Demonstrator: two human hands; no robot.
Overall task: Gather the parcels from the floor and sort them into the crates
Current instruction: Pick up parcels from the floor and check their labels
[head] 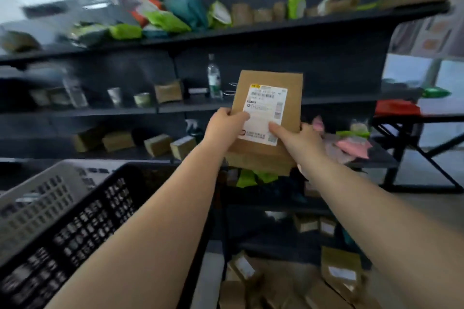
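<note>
A flat brown cardboard parcel (288, 83) with a white shipping label is held upright at mid-frame, in front of the dark shelving. My left hand (223, 128) grips its lower left edge, thumb on the label. My right hand (298, 139) grips the lower right edge, thumb also on the label. A black slatted crate (82, 228) stands at the lower left, with a grey crate (37, 198) beside it on the left. Several brown parcels (339, 276) lie on the floor at the bottom right.
Dark shelves (251, 30) carry green, teal and brown parcels, small boxes and a water bottle (214, 78). Pink packets (351, 145) lie on a shelf to the right. A black folding table (421, 118) with a red item stands at the right.
</note>
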